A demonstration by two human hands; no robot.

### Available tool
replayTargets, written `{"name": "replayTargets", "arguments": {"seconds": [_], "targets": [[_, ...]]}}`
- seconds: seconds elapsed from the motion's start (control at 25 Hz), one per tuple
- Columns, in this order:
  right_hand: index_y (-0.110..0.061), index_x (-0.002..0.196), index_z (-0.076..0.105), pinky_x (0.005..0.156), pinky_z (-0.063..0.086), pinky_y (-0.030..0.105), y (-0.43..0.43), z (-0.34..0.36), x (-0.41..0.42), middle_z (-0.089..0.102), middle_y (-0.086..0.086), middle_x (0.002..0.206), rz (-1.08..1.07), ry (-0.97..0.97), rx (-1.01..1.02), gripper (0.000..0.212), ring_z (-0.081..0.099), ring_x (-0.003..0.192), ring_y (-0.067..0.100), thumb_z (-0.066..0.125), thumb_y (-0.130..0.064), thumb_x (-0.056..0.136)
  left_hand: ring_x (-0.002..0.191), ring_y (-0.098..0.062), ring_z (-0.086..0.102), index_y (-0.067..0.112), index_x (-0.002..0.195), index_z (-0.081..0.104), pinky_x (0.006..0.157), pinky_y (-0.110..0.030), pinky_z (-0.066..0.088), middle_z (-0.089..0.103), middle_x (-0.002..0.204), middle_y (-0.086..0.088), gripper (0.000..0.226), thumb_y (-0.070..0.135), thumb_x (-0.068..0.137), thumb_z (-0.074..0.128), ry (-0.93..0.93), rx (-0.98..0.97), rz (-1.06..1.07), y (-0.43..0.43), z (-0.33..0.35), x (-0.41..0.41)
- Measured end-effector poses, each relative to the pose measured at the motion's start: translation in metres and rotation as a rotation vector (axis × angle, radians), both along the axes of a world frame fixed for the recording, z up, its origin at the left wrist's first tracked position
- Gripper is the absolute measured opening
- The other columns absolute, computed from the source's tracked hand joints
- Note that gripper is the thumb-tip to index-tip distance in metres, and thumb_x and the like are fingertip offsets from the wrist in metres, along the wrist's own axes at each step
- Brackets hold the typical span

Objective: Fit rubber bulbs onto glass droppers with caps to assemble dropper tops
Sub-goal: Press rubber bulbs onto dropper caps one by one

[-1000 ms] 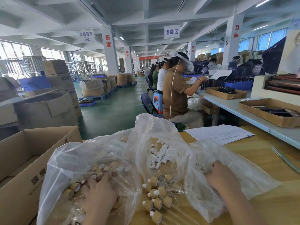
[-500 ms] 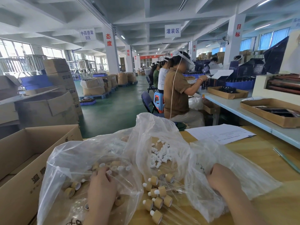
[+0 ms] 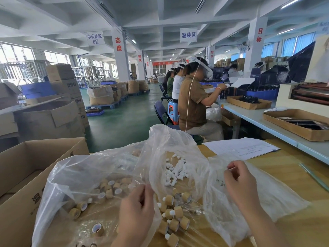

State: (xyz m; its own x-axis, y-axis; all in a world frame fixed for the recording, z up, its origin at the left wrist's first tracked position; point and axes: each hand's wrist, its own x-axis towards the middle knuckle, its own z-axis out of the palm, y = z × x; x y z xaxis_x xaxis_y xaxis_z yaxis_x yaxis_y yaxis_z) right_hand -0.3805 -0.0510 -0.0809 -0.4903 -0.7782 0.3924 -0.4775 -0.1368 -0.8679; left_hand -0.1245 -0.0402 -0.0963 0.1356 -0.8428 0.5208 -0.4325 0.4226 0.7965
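A clear bag (image 3: 80,175) at the left holds several tan caps (image 3: 108,190). In the middle bag lie several white rubber bulbs (image 3: 174,173). Assembled dropper tops (image 3: 175,212) with glass tubes lie in a pile in front of it. My left hand (image 3: 137,209) hovers at the cap bag's right edge with its fingers curled; what they enclose is hidden. My right hand (image 3: 239,184) is raised over the right-hand clear bag (image 3: 277,198) and pinches a thin glass dropper tube (image 3: 229,169) at its fingertips.
An open cardboard box (image 3: 26,157) stands at the left edge of the wooden table (image 3: 293,175). A printed sheet (image 3: 240,147) lies at the back, a thin greenish rod (image 3: 313,175) at the right. A seated person (image 3: 194,104) works at the table beyond.
My left hand came out of the cap bag and moved right toward the middle. My right hand lifted out of the right bag, now pinching a glass tube.
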Motion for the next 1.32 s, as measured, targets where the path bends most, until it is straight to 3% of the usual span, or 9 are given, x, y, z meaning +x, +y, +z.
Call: {"name": "replayTargets", "arguments": {"seconds": [0.16, 0.32, 0.44, 0.56, 0.72, 0.84, 0.96, 1.16, 1.32], "targets": [[-0.037, 0.091, 0.057, 0.049, 0.046, 0.031, 0.017, 0.007, 0.041, 0.063, -0.006, 0.077, 0.363, 0.114, -0.132, 0.016, 0.056, 0.057, 0.020, 0.052, -0.023, 0.093, 0.040, -0.009, 0.045, 0.023, 0.066, 0.056, 0.041, -0.021, 0.034, 0.052, 0.048, 0.000, 0.043, 0.060, 0.084, 0.045, -0.181, -0.025, -0.181, 0.007, -0.004, -0.010], [-0.045, 0.109, 0.057, 0.058, 0.050, 0.038, 0.027, 0.000, 0.071, 0.064, -0.018, 0.080, 0.653, 0.248, -0.101, 0.022, 0.060, 0.060, 0.021, 0.042, -0.047, 0.093, 0.045, -0.006, 0.043, 0.028, 0.068, 0.053, 0.047, -0.019, 0.032, 0.050, 0.051, 0.009, 0.025, 0.043, 0.088, 0.058, -0.222, -0.008, -0.204, 0.006, -0.008, -0.018], [-0.049, 0.115, 0.056, 0.058, 0.051, 0.036, 0.024, -0.003, 0.073, 0.068, -0.009, 0.084, 0.654, 0.164, -0.072, 0.024, 0.062, 0.062, 0.028, 0.043, -0.049, 0.096, 0.047, -0.006, 0.043, 0.024, 0.066, 0.049, 0.047, -0.017, 0.030, 0.051, 0.055, 0.013, 0.033, 0.045, 0.091, 0.045, -0.207, 0.002, -0.203, 0.005, -0.006, -0.016], [-0.035, 0.110, 0.060, 0.053, 0.049, 0.021, -0.004, -0.003, 0.064, 0.069, -0.011, 0.086, 0.438, 0.064, -0.004, 0.022, 0.062, 0.062, 0.014, 0.046, -0.021, 0.099, 0.048, -0.012, 0.045, 0.018, 0.072, 0.052, 0.047, -0.025, 0.034, 0.052, 0.056, 0.002, 0.047, 0.057, 0.086, 0.030, -0.138, 0.039, -0.158, 0.003, -0.004, -0.011], [-0.031, 0.129, 0.053, 0.079, 0.047, 0.021, -0.053, -0.004, 0.067, 0.045, -0.005, 0.129, 0.420, 0.540, 0.292, 0.044, 0.057, 0.099, 0.012, 0.047, -0.003, 0.095, 0.061, -0.017, 0.053, 0.039, 0.089, 0.052, 0.058, -0.033, 0.042, 0.057, 0.071, -0.004, 0.028, 0.050, 0.090, 0.027, -0.106, 0.055, -0.148, 0.005, -0.006, -0.012], [-0.033, 0.136, 0.047, 0.078, 0.047, 0.030, -0.076, -0.006, 0.083, 0.033, 0.002, 0.137, 0.521, 0.925, 0.518, 0.059, 0.057, 0.105, 0.026, 0.056, -0.001, 0.087, 0.060, -0.013, 0.054, 0.050, 0.102, 0.044, 0.055, -0.031, 0.042, 0.058, 0.073, 0.004, 0.022, 0.030, 0.099, 0.035, -0.115, 0.058, -0.164, 0.008, -0.006, -0.016], [-0.026, 0.129, 0.051, 0.075, 0.046, 0.034, -0.088, -0.007, 0.095, 0.039, 0.009, 0.133, 0.576, 1.114, 0.580, 0.046, 0.058, 0.100, 0.031, 0.052, -0.004, 0.088, 0.054, -0.009, 0.052, 0.044, 0.105, 0.044, 0.054, -0.035, 0.042, 0.058, 0.070, 0.003, 0.019, 0.027, 0.099, 0.037, -0.120, 0.065, -0.167, 0.008, -0.007, -0.016], [-0.018, 0.124, 0.050, 0.079, 0.047, 0.037, -0.096, -0.007, 0.096, 0.049, 0.008, 0.124, 0.554, 1.213, 0.539, 0.034, 0.056, 0.103, 0.029, 0.048, -0.011, 0.091, 0.052, -0.008, 0.049, 0.032, 0.093, 0.048, 0.054, -0.042, 0.041, 0.055, 0.065, 0.000, 0.013, 0.022, 0.099, 0.041, -0.091, 0.069, -0.186, 0.005, -0.007, -0.015], [-0.017, 0.123, 0.050, 0.087, 0.043, 0.033, -0.094, -0.009, 0.091, 0.050, 0.006, 0.121, 0.668, 1.012, 0.599, 0.032, 0.052, 0.105, 0.023, 0.044, -0.027, 0.094, 0.052, -0.009, 0.049, 0.031, 0.086, 0.047, 0.053, -0.041, 0.041, 0.057, 0.065, 0.000, 0.015, 0.024, 0.098, 0.042, -0.119, 0.091, -0.184, 0.004, -0.007, -0.015]]}}
